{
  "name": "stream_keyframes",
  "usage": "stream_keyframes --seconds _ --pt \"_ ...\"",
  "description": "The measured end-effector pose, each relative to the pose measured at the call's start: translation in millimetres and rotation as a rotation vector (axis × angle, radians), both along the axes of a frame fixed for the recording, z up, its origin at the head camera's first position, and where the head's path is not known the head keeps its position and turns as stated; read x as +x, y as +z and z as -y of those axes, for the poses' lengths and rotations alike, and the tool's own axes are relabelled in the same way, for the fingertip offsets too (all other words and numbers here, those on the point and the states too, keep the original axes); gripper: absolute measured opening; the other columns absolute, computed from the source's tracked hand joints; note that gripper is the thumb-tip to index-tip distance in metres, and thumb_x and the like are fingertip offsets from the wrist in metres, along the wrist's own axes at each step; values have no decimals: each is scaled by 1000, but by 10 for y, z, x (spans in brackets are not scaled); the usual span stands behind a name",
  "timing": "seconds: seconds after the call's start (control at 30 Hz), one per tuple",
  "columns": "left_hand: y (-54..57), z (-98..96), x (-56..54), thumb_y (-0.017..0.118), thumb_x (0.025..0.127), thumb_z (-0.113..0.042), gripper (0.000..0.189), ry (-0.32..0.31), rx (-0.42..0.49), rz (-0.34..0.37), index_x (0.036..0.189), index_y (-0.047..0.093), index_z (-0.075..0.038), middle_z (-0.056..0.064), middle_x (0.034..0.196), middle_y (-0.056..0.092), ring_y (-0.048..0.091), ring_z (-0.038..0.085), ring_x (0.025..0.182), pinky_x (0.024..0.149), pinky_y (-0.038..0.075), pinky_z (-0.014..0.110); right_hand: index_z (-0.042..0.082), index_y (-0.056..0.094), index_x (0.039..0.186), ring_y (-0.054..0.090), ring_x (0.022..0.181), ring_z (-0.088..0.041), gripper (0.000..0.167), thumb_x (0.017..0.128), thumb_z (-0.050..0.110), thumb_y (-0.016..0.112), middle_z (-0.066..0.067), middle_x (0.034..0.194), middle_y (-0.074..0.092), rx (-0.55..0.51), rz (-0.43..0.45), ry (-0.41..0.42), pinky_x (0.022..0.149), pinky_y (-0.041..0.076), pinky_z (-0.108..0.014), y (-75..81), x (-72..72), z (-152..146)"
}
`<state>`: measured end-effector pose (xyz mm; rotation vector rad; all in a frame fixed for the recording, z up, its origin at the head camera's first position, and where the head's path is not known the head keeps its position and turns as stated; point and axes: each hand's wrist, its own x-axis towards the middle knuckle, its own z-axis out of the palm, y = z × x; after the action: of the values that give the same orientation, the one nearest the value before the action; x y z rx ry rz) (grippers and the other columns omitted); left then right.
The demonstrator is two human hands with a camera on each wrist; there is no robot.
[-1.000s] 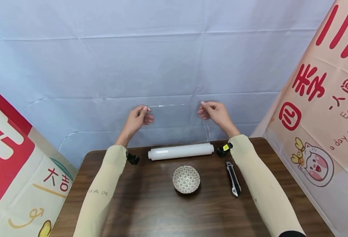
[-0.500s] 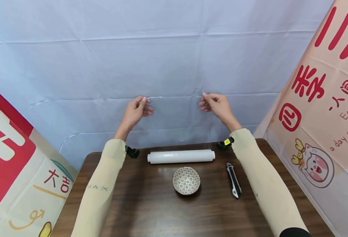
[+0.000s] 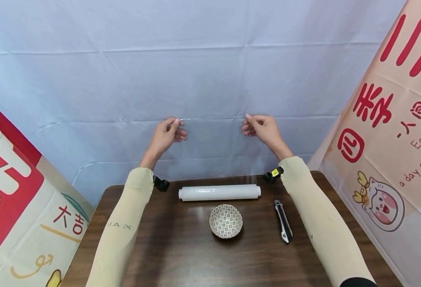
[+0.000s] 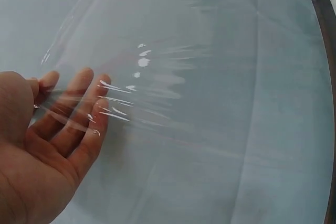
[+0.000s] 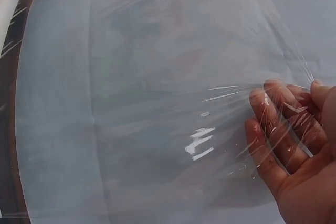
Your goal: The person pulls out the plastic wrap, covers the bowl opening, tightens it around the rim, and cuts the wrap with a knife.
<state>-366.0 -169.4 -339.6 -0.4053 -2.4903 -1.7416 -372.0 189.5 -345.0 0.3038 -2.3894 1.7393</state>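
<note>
At the left, the left hand (image 3: 164, 135) is raised slightly higher in the head view than a second ago, and one upper corner of the clear, thin plastic film (image 3: 214, 137) is pinched between its thumb and index finger, the other fingers being loosely extended. The film is spread upright between both hands, its top edge drawn nearly straight, and glints are caught on its creases in both wrist views. Below it, the white, cylindrical roll of film (image 3: 219, 193), tilted a second ago, is now lying almost level on the dark brown, wood-grained worktop (image 3: 196, 259), slightly nearer the small, round, brown-and-white patterned bowl (image 3: 226, 221), which is left untouched. At the right, the other corner is pinched likewise by the right hand (image 3: 264, 129), also lifted a little. Just beyond, the silver-and-black box cutter (image 3: 283, 221) is left lying on the worktop. Over the last half second hardly anything is shifted, so the pulling-out seems to be paused; the film appears to be uncut and joined to the roll.
</note>
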Motion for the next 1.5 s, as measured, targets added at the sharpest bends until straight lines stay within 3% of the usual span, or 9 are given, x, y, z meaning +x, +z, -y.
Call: stream_keyframes --seconds 0.37,0.47,0.7,0.9,1.0,1.17,1.37,1.5 --pt "-11 43 91 44 112 -45 47 -25 -21 -25 129 65 -7 21 112 77 79 25 96 92 64 41 0 77 114 79 84 -16 50 105 47 60 -9 100 82 24 -41 27 85 66 -42 -10 106 -29" --pt "-40 62 160 44 112 -45 47 -35 -30 -36 129 66 -7 21 113 78 79 28 100 92 65 40 -3 76 112 80 83 -15 48 107 42 60 -8 98 82 13 -54 53 84 66 -41 -42 156 -54" --pt "-120 60 373 47 111 -46 53 -73 -18 -90 132 65 -1 20 124 76 77 32 112 97 63 39 -5 76 110 80 87 -12 41 108 33 60 -7 98 83 -17 -59 88 90 63 -25 -79 326 -115" --pt "-214 60 563 49 110 -49 56 -76 2 -106 132 66 0 17 122 78 77 30 112 97 63 36 6 80 107 81 98 -21 43 107 43 59 -6 103 83 102 -64 50 86 61 -20 -128 524 -154" --pt "-244 58 651 49 110 -48 53 -82 -2 -120 132 67 -3 18 121 78 77 30 112 96 63 37 11 82 106 80 98 -16 44 106 48 59 -7 105 83 138 -82 42 83 59 -20 -158 611 -184" --pt "-300 61 765 49 111 -46 46 -98 9 -132 132 69 -10 17 121 78 77 30 112 96 63 35 14 82 112 78 98 -4 41 106 47 60 -8 109 83 131 -111 66 88 57 -16 -199 725 -207" --pt "-393 61 885 50 111 -43 44 -112 22 -128 131 69 -9 16 123 78 78 30 110 97 63 34 14 78 126 76 104 -1 36 108 39 60 -10 113 81 133 -139 110 97 53 -12 -291 857 -249" --pt "-459 85 986 51 111 -45 41 -107 2 -124 129 71 -15 12 121 79 79 26 109 96 63 33 22 76 130 75 106 0 32 108 38 60 -7 113 82 172 -154 104 97 51 -10 -354 964 -270"
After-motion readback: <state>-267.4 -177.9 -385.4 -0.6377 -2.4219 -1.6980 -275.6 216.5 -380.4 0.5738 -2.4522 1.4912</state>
